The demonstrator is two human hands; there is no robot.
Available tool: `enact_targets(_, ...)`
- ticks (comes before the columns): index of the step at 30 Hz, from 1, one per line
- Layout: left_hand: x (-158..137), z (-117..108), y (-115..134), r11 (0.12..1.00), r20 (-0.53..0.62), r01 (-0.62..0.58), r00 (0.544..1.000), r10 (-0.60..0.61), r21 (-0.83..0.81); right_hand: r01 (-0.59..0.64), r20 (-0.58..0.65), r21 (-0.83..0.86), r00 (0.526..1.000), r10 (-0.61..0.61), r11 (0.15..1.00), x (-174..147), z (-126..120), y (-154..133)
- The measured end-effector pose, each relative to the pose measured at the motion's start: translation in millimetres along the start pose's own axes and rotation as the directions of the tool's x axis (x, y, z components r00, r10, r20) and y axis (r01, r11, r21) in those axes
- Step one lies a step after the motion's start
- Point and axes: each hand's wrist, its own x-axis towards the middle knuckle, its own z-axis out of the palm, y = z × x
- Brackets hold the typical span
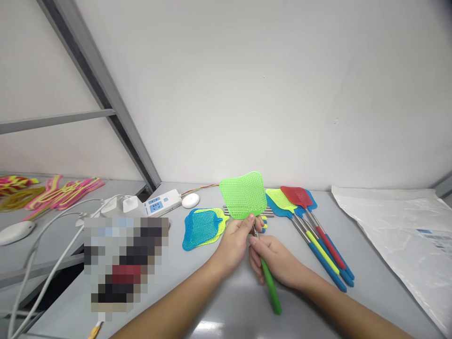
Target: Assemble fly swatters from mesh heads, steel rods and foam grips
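Observation:
A bright green fly swatter head [243, 194] is raised above the table, its mesh facing me. My left hand [235, 238] is closed on the base of that head, thumb on top. Just below, my right hand [271, 259] grips the metal rod, and the green handle [271, 287] slants down towards me. Loose blue and yellow swatter heads [202, 230] lie stacked left of my hands. Behind the green head are several metal rods [270, 213], partly hidden, with blue and yellow ends. To the right, several whole swatters [310, 226] in blue, yellow and red lie fanned together.
A white power strip [164, 202] and a white round device [190, 201] sit at the back left. Cables run down the left side, beside a blurred-out item [125, 263]. Pink and yellow cords [70, 193] lie far left; a white plastic bag [395, 226] covers the right.

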Motion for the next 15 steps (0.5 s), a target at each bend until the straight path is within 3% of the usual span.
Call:
enact_targets(4, 2, 2, 2, 0.999, -0.036, -0.029, 0.999, 0.029, -0.022, 0.037, 0.012, -0.01, 0.999, -0.036, 0.999, 0, 3, 0)
enact_targets(9, 14, -13, 19, 0.954, -0.289, -0.204, 0.948, 0.136, -0.219, 0.032, 0.065, -0.18, 0.998, -0.021, 0.983, -3, 12, 4)
enact_targets(15, 15, -21, 22, 0.974, -0.2, -0.101, 0.978, 0.06, -0.203, -0.002, 0.137, -0.115, 0.99, 0.018, 0.993, -3, 10, 4)
